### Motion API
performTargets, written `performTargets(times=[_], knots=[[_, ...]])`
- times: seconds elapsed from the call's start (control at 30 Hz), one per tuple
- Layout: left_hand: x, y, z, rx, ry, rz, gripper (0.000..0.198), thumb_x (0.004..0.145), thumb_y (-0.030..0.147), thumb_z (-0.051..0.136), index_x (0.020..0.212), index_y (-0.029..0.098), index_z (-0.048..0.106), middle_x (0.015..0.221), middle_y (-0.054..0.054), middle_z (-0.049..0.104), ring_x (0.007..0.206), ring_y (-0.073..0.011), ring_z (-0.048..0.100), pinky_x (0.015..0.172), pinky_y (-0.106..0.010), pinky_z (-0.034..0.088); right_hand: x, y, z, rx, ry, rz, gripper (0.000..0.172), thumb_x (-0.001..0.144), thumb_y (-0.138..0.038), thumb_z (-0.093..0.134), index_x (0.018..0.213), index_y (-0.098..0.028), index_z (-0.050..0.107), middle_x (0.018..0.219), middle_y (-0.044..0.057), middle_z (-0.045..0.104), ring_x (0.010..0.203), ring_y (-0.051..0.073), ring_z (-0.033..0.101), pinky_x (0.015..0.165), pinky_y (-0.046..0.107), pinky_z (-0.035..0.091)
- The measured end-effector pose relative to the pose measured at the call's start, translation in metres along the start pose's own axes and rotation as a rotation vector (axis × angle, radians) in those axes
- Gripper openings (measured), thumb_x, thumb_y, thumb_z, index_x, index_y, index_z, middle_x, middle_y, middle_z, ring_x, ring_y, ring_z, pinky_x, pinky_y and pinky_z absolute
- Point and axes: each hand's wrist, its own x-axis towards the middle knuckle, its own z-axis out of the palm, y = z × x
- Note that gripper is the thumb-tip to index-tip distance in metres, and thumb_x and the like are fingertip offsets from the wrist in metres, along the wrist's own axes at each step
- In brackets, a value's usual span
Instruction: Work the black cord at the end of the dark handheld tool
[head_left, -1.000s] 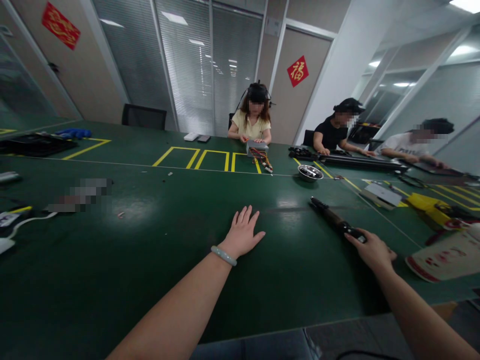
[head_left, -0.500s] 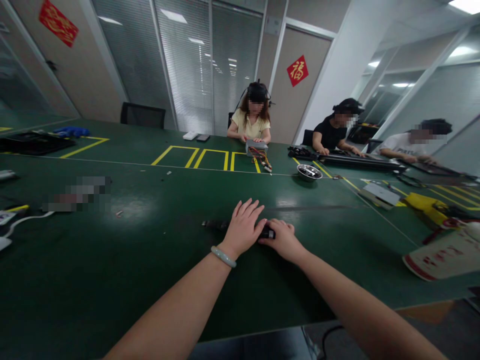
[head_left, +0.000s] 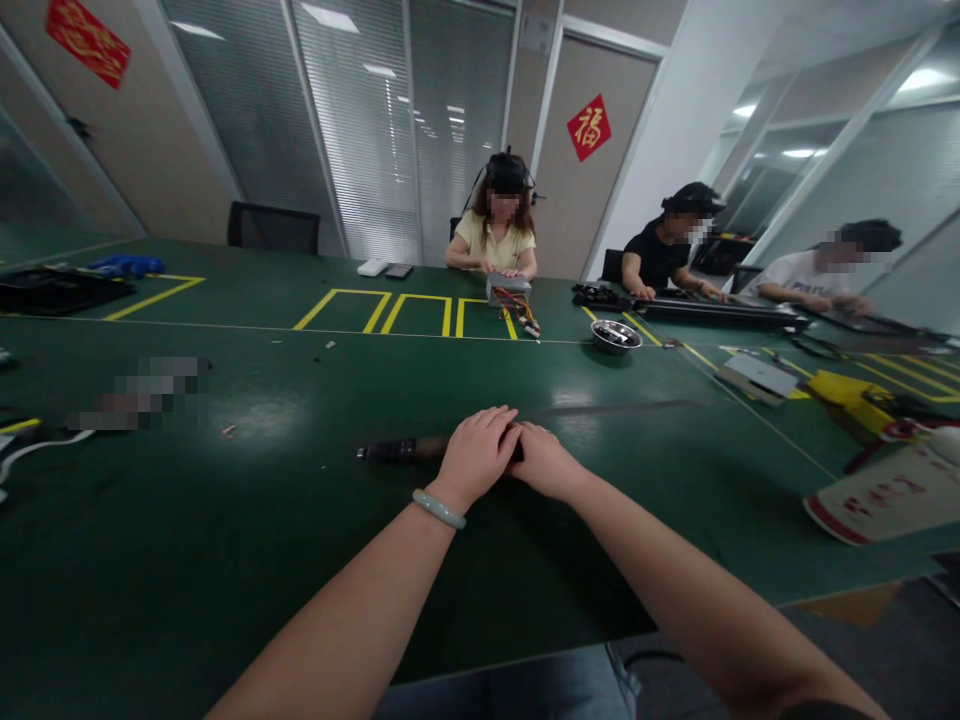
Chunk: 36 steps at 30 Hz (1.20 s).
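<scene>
A dark rod-like tool (head_left: pixel 424 450) lies across the green table in front of me. Ringed black collars and a small metal tip show at its left end. My left hand (head_left: pixel 477 452), with a pale bangle on its wrist, curls over the rod's middle from above, fingers together. Pressed against it, my right hand (head_left: pixel 546 462) grips the right end. Both hands touch each other, and they hide the right part of the rod.
Across the green table (head_left: pixel 300 560), a person handles a grey box with coloured wires (head_left: pixel 510 290). Two more people work at far right. A metal bowl (head_left: pixel 616 336), a white box (head_left: pixel 756 377), a yellow tool (head_left: pixel 847 400) and a large paper cup (head_left: pixel 885 495) stand to the right.
The rod has shifted left, so more of its left end shows. My left hand's fingers have gone from spread to drawn together over it, and my right hand has moved in closer.
</scene>
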Motion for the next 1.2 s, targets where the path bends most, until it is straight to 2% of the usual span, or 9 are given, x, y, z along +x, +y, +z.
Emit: performTargets(times=[0.07,0.13,0.27,0.33,0.47,0.57,0.7,0.9,1.2], knots=[[0.000,0.001,-0.001,0.004,-0.012,0.021,0.036,0.100,0.035,0.039,0.129,0.022,0.056,0.132,-0.006,0.059,0.123,-0.0204,0.053,0.107,-0.041,0.041,-0.006,0.015,-0.020,0.060,-0.030,-0.020,0.057,0.078,-0.039,0.067,0.130,-0.021,0.055,0.125,0.010,0.060,0.109,0.025,0.057,0.093,0.036,0.040],[0.000,0.004,-0.001,0.006,-0.025,0.054,0.034,0.099,0.034,0.041,0.126,0.022,0.058,0.129,-0.006,0.061,0.122,-0.0206,0.053,0.108,-0.042,0.039,-0.011,0.033,-0.040,0.112,-0.085,0.005,0.051,0.080,-0.044,0.066,0.126,-0.023,0.059,0.119,0.008,0.064,0.103,0.023,0.059,0.087,0.033,0.043],[0.000,0.012,0.000,0.004,-0.057,0.110,0.029,0.097,0.031,0.046,0.119,0.023,0.062,0.126,-0.005,0.063,0.119,-0.0199,0.055,0.108,-0.042,0.038,-0.021,0.069,-0.069,0.133,-0.190,0.117,0.034,0.084,-0.051,0.059,0.095,-0.021,0.070,0.089,0.004,0.070,0.082,0.019,0.062,0.074,0.029,0.044],[0.000,0.014,0.001,0.003,-0.091,0.125,0.028,0.095,0.031,0.048,0.119,0.024,0.063,0.125,-0.004,0.063,0.117,-0.0196,0.056,0.106,-0.041,0.040,-0.026,0.080,-0.075,0.134,-0.278,0.152,0.039,0.083,-0.057,0.057,0.086,-0.020,0.069,0.080,0.003,0.069,0.075,0.017,0.061,0.069,0.028,0.044],[0.000,0.016,0.002,0.028,-0.170,0.133,0.030,0.092,0.033,0.053,0.119,0.024,0.062,0.125,-0.004,0.063,0.117,-0.0215,0.056,0.100,-0.040,0.045,-0.035,0.085,-0.074,0.237,-0.596,0.221,0.048,0.077,-0.065,0.061,0.093,-0.019,0.064,0.077,0.003,0.069,0.065,0.016,0.061,0.056,0.025,0.043],[0.001,0.015,0.003,0.062,-0.204,0.118,0.033,0.089,0.031,0.056,0.121,0.024,0.060,0.126,-0.004,0.061,0.117,-0.0223,0.055,0.099,-0.040,0.044,-0.039,0.078,-0.071,0.260,-0.694,0.254,0.053,0.071,-0.064,0.067,0.098,-0.019,0.058,0.080,0.003,0.070,0.059,0.015,0.062,0.053,0.024,0.042],[0.004,0.015,0.006,0.100,-0.220,0.101,0.032,0.088,0.025,0.055,0.120,0.024,0.059,0.122,-0.004,0.063,0.112,-0.0215,0.057,0.098,-0.038,0.045,-0.041,0.060,-0.068,0.162,-0.692,0.254,0.054,0.063,-0.057,0.076,0.095,-0.020,0.053,0.082,0.001,0.069,0.053,0.015,0.063,0.050,0.025,0.042],[0.005,0.012,0.012,0.102,-0.204,0.082,0.030,0.088,0.022,0.055,0.118,0.024,0.058,0.117,-0.005,0.063,0.109,-0.0225,0.058,0.096,-0.039,0.045,-0.039,0.039,-0.065,0.169,-0.637,0.269,0.032,0.069,-0.041,0.071,0.085,-0.022,0.051,0.075,0.001,0.069,0.048,0.016,0.062,0.047,0.026,0.040],[0.005,0.012,0.014,0.099,-0.205,0.055,0.023,0.091,0.023,0.052,0.113,0.023,0.059,0.110,-0.005,0.064,0.102,-0.0222,0.059,0.091,-0.038,0.047,-0.040,0.062,-0.059,0.165,-0.537,0.246,0.038,0.066,-0.050,0.075,0.083,-0.021,0.057,0.076,0.002,0.068,0.050,0.014,0.059,0.044,0.025,0.035]])
